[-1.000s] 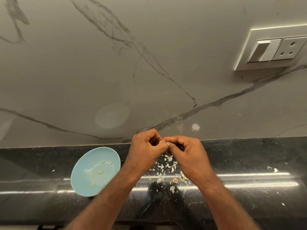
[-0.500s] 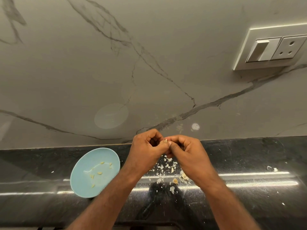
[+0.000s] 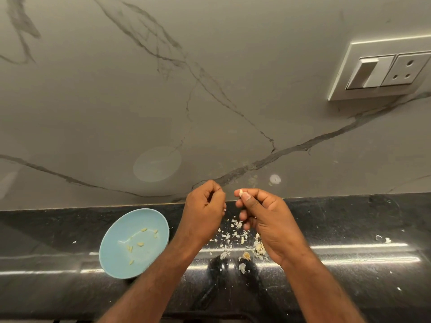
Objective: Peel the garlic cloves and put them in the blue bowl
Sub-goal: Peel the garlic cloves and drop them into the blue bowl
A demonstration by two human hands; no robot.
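right, centre frame, just above the black worktop (image 3: 349, 220): the right hand (image 3: 263, 213) pinches a pale garlic clove (image 3: 241, 193) between thumb and forefinger, its other fingers curled under. a small gap away to the left, the left hand (image 3: 205, 206) is curled closed, knuckles up, with a tiny pale fleck at its fingertips. at lower left the blue bowl (image 3: 116, 262) sits on the worktop, just beside the left forearm, and a handful of peeled cloves (image 3: 140, 244) lie scattered inside it. below the hands, at lower centre, a litter of papery peel scraps (image 3: 233, 234) is spread over the dark stone, and a few garlic pieces (image 3: 258, 247) sit partly hidden under the heel of the right hand. across the top runs a grey-veined marble wall (image 3: 140, 89), with a white switch-and-socket plate (image 3: 382, 71) at upper right.
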